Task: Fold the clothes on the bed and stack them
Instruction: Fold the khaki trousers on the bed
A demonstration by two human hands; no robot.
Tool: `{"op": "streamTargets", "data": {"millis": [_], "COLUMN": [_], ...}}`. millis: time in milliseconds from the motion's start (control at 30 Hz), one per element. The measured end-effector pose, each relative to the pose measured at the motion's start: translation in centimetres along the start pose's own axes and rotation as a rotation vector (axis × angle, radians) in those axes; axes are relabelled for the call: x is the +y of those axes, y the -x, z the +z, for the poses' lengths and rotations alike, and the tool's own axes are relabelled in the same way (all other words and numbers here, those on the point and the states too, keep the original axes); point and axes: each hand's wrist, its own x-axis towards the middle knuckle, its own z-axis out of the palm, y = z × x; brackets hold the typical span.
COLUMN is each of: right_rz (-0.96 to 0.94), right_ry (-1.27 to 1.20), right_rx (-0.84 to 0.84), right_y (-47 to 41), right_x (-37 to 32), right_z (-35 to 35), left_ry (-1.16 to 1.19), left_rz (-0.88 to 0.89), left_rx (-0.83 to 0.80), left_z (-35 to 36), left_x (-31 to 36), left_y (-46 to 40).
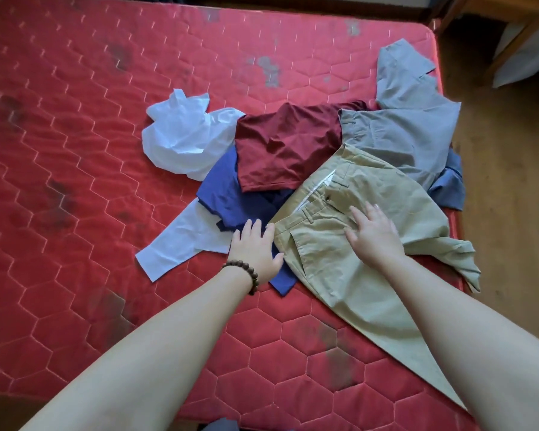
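Khaki trousers (339, 269) lie on top of a heap of clothes on the red quilted mattress (75, 181). My right hand (374, 234) rests flat on the trousers just below the waistband, fingers straight. My left hand (255, 250), with a bead bracelet on the wrist, lies flat at the trousers' left edge, partly on a dark blue garment (231, 200). Behind them are a maroon T-shirt (280, 147), a crumpled white garment (184, 138), a pale blue shirt (181, 241) and a grey garment (408, 126).
The mattress's right edge runs close beside the heap, with the wooden floor (504, 213) beyond it. A wooden furniture leg (511, 48) and a white cloth stand at the top right. A lighter blue garment (448, 181) pokes out at the heap's right side.
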Motion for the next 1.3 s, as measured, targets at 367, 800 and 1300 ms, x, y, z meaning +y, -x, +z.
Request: {"op": "streamTargets", "data": {"millis": [367,800,1300], "right_rz": [-0.244,-0.530,-0.581], "right_ry": [0.385,0.768,0.508], "right_rx": [-0.063,-0.151,0.207], "right_y": [-20.9,-29.6,-16.3], "right_x": [1.4,0.1,6.5], "right_z": [4.3,3.8,-5.9], "left_ry": [0.236,0.202,0.084], "left_rz": [-0.037,-0.040,0.141], "left_rx": [-0.067,-0.001,0.315], "left_z": [8.4,13.0,2.4], "left_x": [0.2,3.1,1.6], "left_y": [-14.8,-18.9,-11.3]}}
